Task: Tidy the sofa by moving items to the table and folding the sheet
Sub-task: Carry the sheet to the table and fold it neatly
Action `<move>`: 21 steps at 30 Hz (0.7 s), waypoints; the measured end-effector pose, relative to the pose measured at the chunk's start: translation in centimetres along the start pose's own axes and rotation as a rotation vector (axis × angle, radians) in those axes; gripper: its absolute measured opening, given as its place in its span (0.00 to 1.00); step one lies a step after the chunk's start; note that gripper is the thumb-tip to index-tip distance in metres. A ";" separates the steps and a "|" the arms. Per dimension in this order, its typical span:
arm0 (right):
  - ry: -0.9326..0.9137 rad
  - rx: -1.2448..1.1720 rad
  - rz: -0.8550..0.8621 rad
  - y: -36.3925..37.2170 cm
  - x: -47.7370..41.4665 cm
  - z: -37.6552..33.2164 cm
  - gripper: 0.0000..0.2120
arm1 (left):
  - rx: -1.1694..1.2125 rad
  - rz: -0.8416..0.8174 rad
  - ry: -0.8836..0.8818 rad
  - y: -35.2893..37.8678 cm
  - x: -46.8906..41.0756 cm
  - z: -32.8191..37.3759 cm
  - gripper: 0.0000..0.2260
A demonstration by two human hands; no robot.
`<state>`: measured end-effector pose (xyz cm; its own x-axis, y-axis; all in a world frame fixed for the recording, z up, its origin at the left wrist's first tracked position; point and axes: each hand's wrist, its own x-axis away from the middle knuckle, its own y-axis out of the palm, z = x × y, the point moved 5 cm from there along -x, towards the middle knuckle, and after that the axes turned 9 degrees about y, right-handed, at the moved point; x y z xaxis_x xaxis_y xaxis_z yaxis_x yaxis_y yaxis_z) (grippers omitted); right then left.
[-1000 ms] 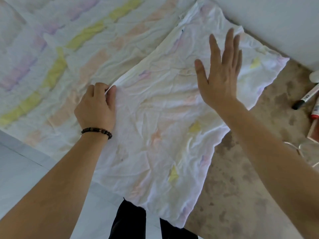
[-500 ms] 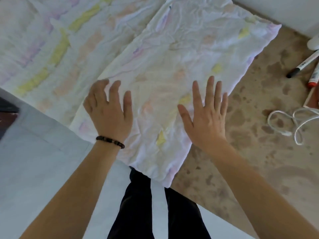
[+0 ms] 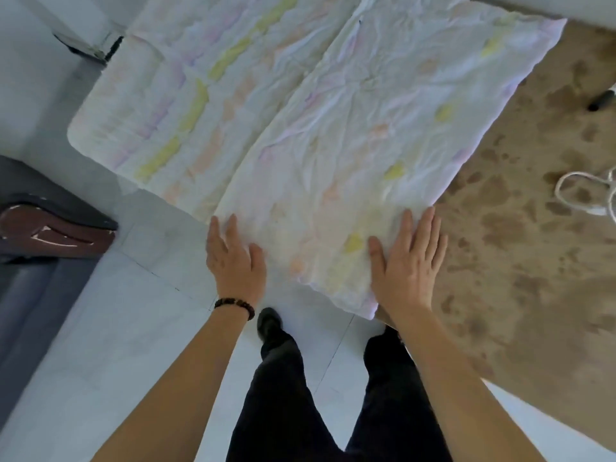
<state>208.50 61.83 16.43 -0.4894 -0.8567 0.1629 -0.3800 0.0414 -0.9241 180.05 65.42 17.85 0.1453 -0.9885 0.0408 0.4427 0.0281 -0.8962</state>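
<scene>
Currently the sheet (image 3: 366,128) takes up most of the view: pale, much-creased cloth with faded yellow, pink and orange marks, spread over the left part of the brown mottled counter (image 3: 533,278). A doubled-over layer lies on top toward the right. Its near edge runs between the two hands. Judgement: thin, light and limp, with no stiffness of its own, so it should sag wherever it is unsupported and slide easily on the smooth top. Likely best taken by pinching the two near corners of the upper layer, then carrying them to the far edge to keep the fold square. The left hand (image 3: 233,258) lies flat on the near left edge of that layer. Its grip is apart, fingers straight, clamping nothing. The right hand (image 3: 406,265) presses flat on the near right corner, grip likewise apart, with the little-finger side at the cloth's right border. At the right of the counter, well apart from the sheet, lie a looped white cord (image 3: 566,190) and the dark tip of a marker (image 3: 601,102). No container shows.
</scene>
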 end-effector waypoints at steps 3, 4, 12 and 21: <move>0.124 -0.182 0.054 0.8 6.1 -0.5 0.39 | 0.257 0.053 -0.290 -0.9 -1.6 -4.8 0.29; 0.160 -0.252 0.100 1.1 8.0 -0.8 0.40 | 0.362 0.008 -0.344 -0.4 -2.2 -6.0 0.28; 0.650 -0.730 0.480 5.3 15.0 -6.1 0.45 | 0.532 -0.386 -0.012 2.6 -7.3 -10.5 0.07; 1.013 -0.899 0.642 8.5 14.3 -4.0 0.41 | 0.427 -0.601 0.360 2.0 -9.8 -13.9 0.06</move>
<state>195.11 51.99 12.27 -0.9343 0.1232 0.3345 -0.0544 0.8781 -0.4753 167.20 73.11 9.56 -0.4843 -0.8381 0.2511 0.6639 -0.5390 -0.5184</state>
